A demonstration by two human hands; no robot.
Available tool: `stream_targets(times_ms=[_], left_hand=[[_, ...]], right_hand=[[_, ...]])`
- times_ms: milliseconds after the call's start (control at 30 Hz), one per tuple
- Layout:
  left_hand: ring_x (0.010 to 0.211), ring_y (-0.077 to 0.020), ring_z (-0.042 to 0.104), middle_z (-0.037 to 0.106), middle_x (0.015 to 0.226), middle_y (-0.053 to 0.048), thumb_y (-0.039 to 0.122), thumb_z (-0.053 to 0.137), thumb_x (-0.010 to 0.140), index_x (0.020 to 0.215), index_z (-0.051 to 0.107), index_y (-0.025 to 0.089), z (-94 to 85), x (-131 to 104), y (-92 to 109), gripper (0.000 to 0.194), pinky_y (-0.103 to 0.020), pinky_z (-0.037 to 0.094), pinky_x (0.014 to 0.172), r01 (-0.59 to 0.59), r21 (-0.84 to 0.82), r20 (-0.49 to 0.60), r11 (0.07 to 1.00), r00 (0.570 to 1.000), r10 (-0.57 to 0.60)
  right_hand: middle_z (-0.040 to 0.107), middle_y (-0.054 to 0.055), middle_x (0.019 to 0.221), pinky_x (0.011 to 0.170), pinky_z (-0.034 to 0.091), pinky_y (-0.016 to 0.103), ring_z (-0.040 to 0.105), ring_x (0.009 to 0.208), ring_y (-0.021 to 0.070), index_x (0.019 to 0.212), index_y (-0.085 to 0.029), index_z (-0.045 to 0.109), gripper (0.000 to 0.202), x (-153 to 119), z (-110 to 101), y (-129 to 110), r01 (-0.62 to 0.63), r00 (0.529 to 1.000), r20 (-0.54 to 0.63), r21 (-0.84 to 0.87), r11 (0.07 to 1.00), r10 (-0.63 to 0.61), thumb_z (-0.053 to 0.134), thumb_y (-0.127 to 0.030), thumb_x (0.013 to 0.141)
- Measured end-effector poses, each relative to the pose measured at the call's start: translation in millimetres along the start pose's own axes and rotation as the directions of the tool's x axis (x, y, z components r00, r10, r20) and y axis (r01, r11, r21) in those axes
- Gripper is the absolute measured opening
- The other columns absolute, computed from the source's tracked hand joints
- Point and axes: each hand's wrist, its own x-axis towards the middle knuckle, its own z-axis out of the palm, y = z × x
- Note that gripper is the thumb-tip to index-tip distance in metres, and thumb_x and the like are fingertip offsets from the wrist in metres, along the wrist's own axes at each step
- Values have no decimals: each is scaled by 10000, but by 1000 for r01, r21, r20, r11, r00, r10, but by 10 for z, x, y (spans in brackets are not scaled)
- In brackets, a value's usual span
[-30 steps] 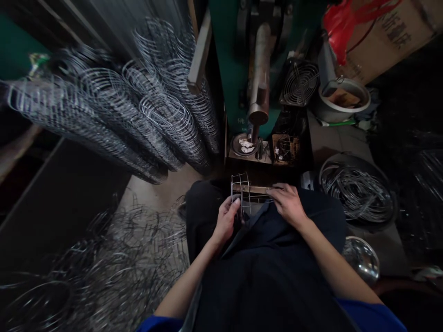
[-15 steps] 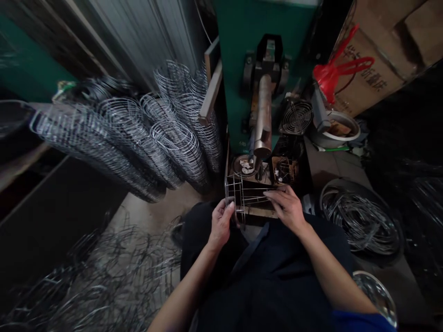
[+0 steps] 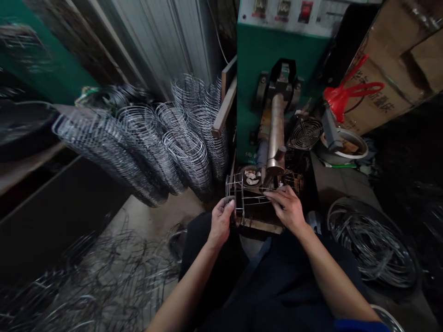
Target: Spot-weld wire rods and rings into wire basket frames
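My left hand (image 3: 221, 221) grips the left end of a small wire frame (image 3: 238, 191), thumb on top. Thin wires run from the frame to the right, and my right hand (image 3: 286, 207) pinches their far end between thumb and fingers. Just beyond the hands is the metal cylinder (image 3: 277, 129) of a green machine (image 3: 247, 83), its lower tip close above the wires. A small round dish (image 3: 251, 176) with white scraps sits behind the frame.
Stacks of wire hoops (image 3: 188, 152) lean at the left. Loose wire pieces (image 3: 121, 267) cover the floor at lower left. A basin of wire (image 3: 370, 244), a metal bowl (image 3: 360, 147) and a red bag (image 3: 337, 103) are at the right.
The view has shifted, so the machine and stacks appear lower and further right, and the machine's dials show. Both hands keep their hold, and the frame now appears nearer the machine's tip.
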Motion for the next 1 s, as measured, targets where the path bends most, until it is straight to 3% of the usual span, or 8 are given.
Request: stream_targets(times_ms=[633, 867, 1000], left_hand=[[382, -68, 425, 507, 540, 83, 493, 752, 763, 1043, 617, 146, -27, 99, 73, 467, -183, 412, 349, -46, 10, -14, 999, 999, 46], [381, -75, 435, 512, 525, 79, 488, 727, 790, 1037, 621, 145, -31, 94, 135, 436, -183, 405, 347, -15, 44, 16, 999, 1000, 14], [362, -72, 433, 511, 506, 78, 488, 726, 782, 1014, 635, 133, -5, 211, 171, 434, -178, 383, 336, -40, 59, 31, 997, 999, 38]], right_hand=[[742, 54, 964, 791, 540, 373, 580, 906, 222, 1109, -237, 735, 219, 135, 56, -12, 21, 999, -47, 14, 1000, -20, 576, -193, 963], [718, 51, 899, 813, 437, 386, 562, 918, 246, 1013, -224, 710, 129, 51, -74, 82, -58, 998, 17, -248, 967, 64, 593, -243, 961], [703, 57, 903, 812, 437, 369, 546, 903, 241, 999, -206, 689, 138, 71, -67, 115, -82, 997, -5, -207, 975, 83, 556, -226, 969]])
